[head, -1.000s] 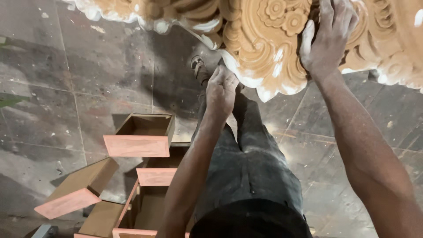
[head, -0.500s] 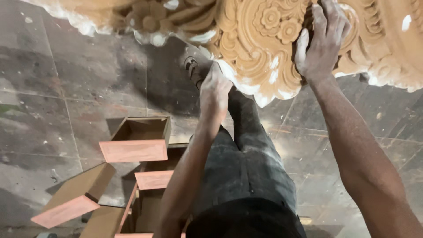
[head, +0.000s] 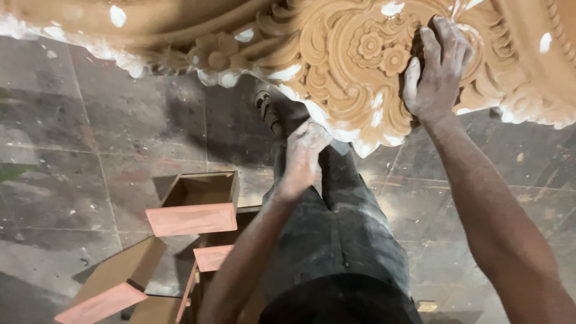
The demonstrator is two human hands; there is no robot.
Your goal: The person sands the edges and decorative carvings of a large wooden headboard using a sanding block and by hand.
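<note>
— Seen from overhead, where does the carved panel (head: pixel 336 66) sit?
— At twelve o'clock, lying left-right. The right hand (head: pixel 437 69) presses flat on it, fingers apart; the left hand (head: pixel 303 157) cups its lower edge.

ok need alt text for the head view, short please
A person's right hand presses flat on a tan, ornately carved floral panel with white filler patches, while the left hand touches its lower edge. Below, open brown wooden boxes sit on a dusty grey tiled floor.
</note>
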